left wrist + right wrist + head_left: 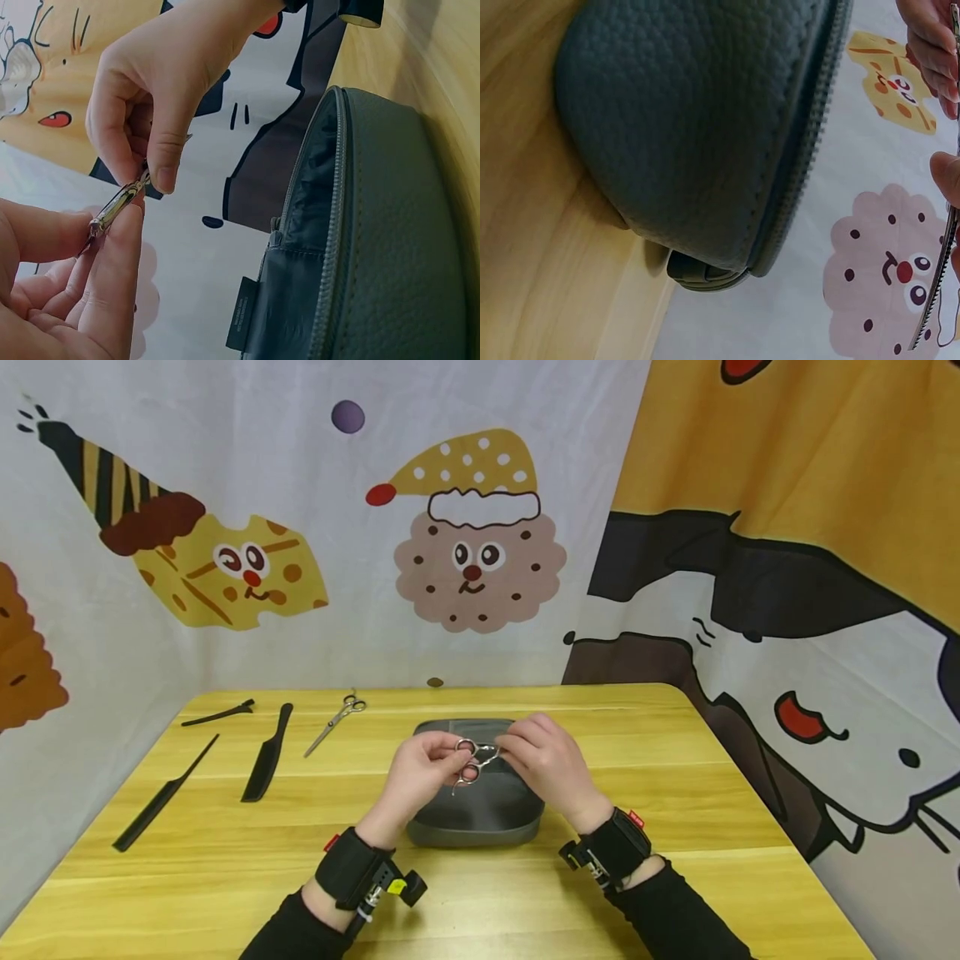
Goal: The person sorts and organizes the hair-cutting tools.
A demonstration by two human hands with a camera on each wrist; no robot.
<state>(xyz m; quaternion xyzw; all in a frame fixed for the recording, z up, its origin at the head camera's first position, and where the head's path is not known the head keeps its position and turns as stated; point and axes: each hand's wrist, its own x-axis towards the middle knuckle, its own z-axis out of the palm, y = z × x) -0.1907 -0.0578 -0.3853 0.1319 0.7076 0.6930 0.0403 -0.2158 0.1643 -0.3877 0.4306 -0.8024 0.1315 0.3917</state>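
Note:
Above a grey zip case [476,814], my left hand [426,767] pinches the finger-ring end of a pair of silver thinning scissors [487,760] between thumb and fingers. My right hand [550,762] grips the same scissors farther along, past the rings, with thumb and curled fingers. In the left wrist view the scissors [120,204] appear edge-on, running from one hand to the other. A toothed blade [933,292] sticks out past the right fingers in the right wrist view. The case's zip [337,187] is undone, showing a dark lining and a small label [241,313].
On the left of the wooden table [660,860] lie a second pair of scissors [330,727], a black handled comb [264,768], a black tail comb [156,812] and a slim black hair clip [219,716]. A cartoon-printed curtain [360,568] hangs behind the table.

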